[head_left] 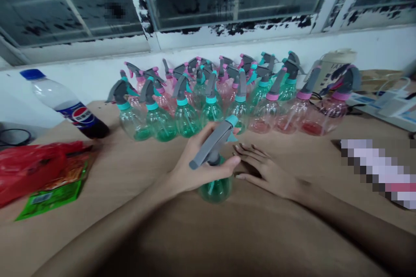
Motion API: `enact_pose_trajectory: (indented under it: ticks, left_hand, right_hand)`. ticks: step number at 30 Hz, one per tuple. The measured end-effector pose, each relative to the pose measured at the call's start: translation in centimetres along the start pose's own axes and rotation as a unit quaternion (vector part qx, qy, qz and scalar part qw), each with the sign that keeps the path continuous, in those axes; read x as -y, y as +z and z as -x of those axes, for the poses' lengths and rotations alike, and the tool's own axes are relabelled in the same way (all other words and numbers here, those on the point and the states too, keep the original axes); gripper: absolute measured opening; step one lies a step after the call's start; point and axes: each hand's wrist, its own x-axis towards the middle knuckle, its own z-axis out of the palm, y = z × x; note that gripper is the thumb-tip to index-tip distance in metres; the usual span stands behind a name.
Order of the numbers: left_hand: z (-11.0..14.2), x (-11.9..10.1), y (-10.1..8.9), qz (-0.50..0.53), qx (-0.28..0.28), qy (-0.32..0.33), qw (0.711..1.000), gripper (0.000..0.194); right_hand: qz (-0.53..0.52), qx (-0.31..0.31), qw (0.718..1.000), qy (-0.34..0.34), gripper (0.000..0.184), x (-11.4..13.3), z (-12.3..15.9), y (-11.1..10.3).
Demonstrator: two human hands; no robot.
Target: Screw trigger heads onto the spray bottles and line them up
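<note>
Near the middle of the table, a green spray bottle (215, 190) stands with its grey trigger head and teal nozzle tip turned away to the right. My left hand (188, 169) is wrapped round its neck, thumb in front and fingers behind, partly hidden by the head. To the right of the bottle, my right hand (263, 166) lies palm down on the table with its fingers spread, holding nothing. Beyond both hands stand several more spray bottles (189, 125) in rows, green ones and pink ones, with grey trigger heads and teal or pink collars.
A cola bottle (74, 112) leans in view at the left. In front of it lie a red plastic bag (42, 166) and a green snack packet (58, 194). A printed bag (334, 69) and a white device (390, 104) are at the back right. Windows line the wall behind.
</note>
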Motion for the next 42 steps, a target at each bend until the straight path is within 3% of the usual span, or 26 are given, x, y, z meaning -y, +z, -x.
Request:
enact_pose_trajectory:
  ticks: [3, 6, 9, 12, 16, 18, 23, 27, 38, 42]
  left_hand:
    - [0.7, 0.1, -0.2, 0.021, -0.026, -0.023, 0.999, 0.027]
    - [2.1, 0.8, -1.6, 0.044, -0.066, -0.050, 0.996, 0.023]
    - [3.9, 2.1, -4.7, -0.002, -0.126, -0.116, 0.985, 0.025]
    - [6.0, 3.9, -8.5, -0.095, -0.228, -0.173, 0.954, 0.027]
    - [8.5, 7.2, -12.5, -0.103, -0.356, -0.140, 0.918, 0.027]
    - [9.3, 8.8, -13.9, -0.137, -0.381, -0.131, 0.905, 0.027]
    - [9.4, 11.7, -16.8, -0.234, -0.392, -0.133, 0.880, 0.030]
    - [7.9, 13.5, -18.6, -0.223, -0.398, -0.123, 0.881, 0.031]
    - [5.1, 18.5, -21.5, -0.227, -0.418, -0.124, 0.871, 0.036]
    - [4.1, 19.5, -21.9, -0.234, -0.426, -0.107, 0.868, 0.038]
  right_hand:
    - [-0.005, -0.003, 1.000, 0.008, 0.060, 0.0, 0.1, 0.1]
    - [-0.010, -0.002, 1.000, 0.013, 0.058, 0.1, 0.2, 0.1]
    - [-0.009, -0.006, 1.000, 0.017, 0.056, 0.1, 0.3, 0.1]
    - [-0.006, -0.004, 1.000, 0.021, 0.054, 0.1, 0.3, 0.2]
    - [-0.003, -0.002, 1.000, 0.026, 0.054, -0.1, 0.5, 0.5]
    - [-0.003, -0.003, 1.000, 0.031, 0.054, -0.3, 0.6, 0.7]
    - [-0.003, 0.001, 0.999, 0.035, 0.055, -0.9, 1.1, 1.2]
    - [0.012, 0.005, 1.000, 0.027, 0.055, -1.3, 1.4, 1.3]
    - [0.034, -0.024, 0.999, -0.013, 0.055, -1.1, 1.6, 1.0]
    - [0.016, -0.033, 0.999, 0.012, 0.055, -1.3, 1.8, 1.3]
